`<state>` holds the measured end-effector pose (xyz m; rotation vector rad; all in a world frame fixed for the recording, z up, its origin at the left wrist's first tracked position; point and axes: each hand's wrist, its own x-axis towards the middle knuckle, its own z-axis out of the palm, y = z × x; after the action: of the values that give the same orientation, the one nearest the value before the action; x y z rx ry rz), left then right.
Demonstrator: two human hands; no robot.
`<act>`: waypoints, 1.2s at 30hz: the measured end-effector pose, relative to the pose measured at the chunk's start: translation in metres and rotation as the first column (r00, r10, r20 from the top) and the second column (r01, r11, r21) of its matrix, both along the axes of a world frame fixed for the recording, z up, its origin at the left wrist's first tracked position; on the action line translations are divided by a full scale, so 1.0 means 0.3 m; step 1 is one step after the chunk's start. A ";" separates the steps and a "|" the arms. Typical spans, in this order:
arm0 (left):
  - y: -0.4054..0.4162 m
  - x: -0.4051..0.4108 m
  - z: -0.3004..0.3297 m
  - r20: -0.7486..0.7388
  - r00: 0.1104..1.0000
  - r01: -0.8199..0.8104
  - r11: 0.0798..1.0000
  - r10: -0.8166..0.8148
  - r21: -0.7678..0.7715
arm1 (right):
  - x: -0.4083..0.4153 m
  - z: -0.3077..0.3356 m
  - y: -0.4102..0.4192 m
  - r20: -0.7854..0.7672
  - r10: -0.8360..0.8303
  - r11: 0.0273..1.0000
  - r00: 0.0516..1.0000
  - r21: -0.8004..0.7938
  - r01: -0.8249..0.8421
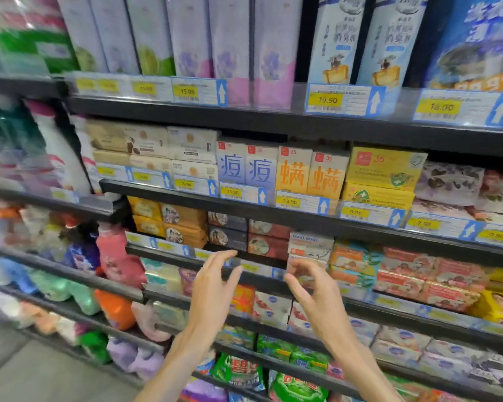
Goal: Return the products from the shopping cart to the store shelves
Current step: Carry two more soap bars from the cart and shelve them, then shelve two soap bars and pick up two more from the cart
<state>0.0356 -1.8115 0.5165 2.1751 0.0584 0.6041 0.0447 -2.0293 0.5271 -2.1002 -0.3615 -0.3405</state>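
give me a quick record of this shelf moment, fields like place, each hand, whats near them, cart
place: store aisle, soap shelves
left hand: raised, fingers spread, holding nothing, in front of a shelf edge
right hand: raised, fingers loosely bent, holding nothing, just below the Goat Soap boxes
between hands: dark shelf rail with price tags
above: blue boxes and orange boxes, both tagged 13.90
cart: not in view
image: left side blurred

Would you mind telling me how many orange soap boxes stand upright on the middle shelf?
2: the left orange box and the right orange box, side by side beside the blue ones; more may hide behind.
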 end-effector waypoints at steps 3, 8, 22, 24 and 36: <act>0.188 -0.105 0.009 0.015 0.996 -0.089 0.991 0.088 0.104 | 0.047 -0.010 0.215 -0.009 0.212 0.972 0.977 -0.103 -0.211; 0.573 -0.303 -0.003 0.035 0.954 -0.297 0.930 0.296 0.216 | 0.087 -0.005 0.631 -0.030 0.470 0.839 0.882 -0.295 -0.457; 1.622 -1.120 -0.044 0.004 0.620 -0.667 0.525 0.784 0.529 | -0.298 0.039 1.999 0.027 0.893 0.402 0.449 -0.497 -0.769; 1.739 -1.231 -0.065 0.012 0.519 -0.710 0.423 0.855 0.564 | -0.369 0.031 2.173 0.051 0.927 0.339 0.372 -0.538 -0.772; 2.480 -1.556 -0.195 -0.116 0.177 -0.728 0.210 0.977 0.653 | -0.516 -0.058 3.163 0.071 0.989 0.142 0.127 -0.667 -0.731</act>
<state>-0.4311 -1.0674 0.4579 2.5361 1.8761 0.6428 -0.1102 -1.0803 0.5098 -1.7027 -2.2259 0.0003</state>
